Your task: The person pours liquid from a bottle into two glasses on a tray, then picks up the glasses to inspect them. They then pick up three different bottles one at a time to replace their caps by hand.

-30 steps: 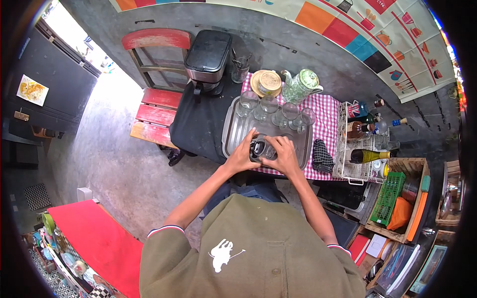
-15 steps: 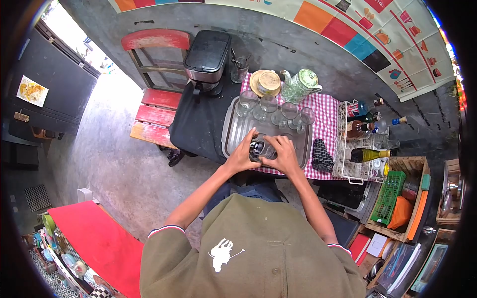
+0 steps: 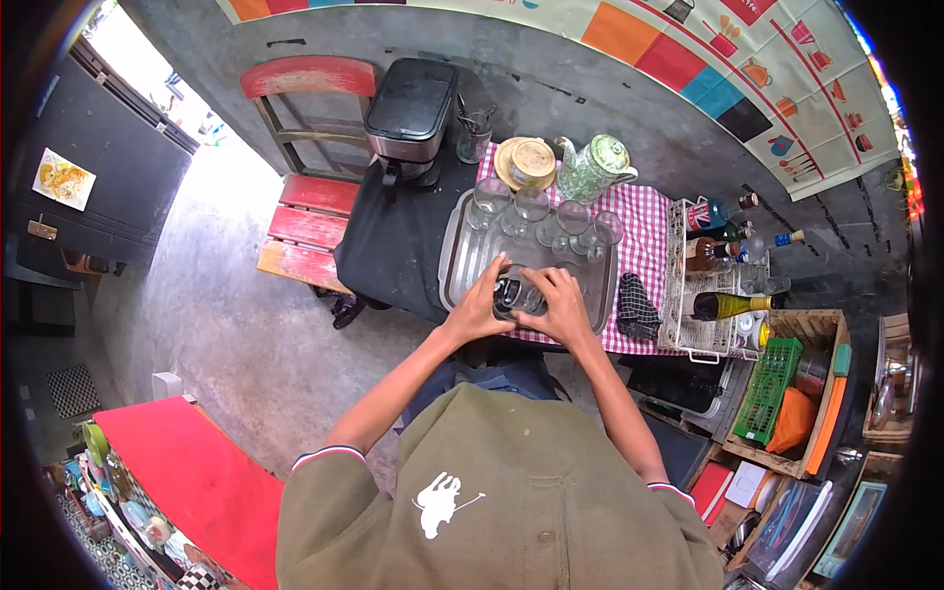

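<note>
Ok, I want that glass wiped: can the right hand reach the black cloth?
Probably yes: the cloth lies uncovered just beside the right hand, nothing between them, though that hand now grips the glass.

Red/white check cloth (image 3: 644, 221), grey tray (image 3: 470, 258), green crate (image 3: 770, 390), olive shirt (image 3: 511, 492).

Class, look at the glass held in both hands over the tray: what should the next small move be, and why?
Probably lower the glass onto the bare near part of the tray, in front of the four glasses standing along its far side. The left hand and right hand both clasp it just above the tray, and free room shows there.
</note>
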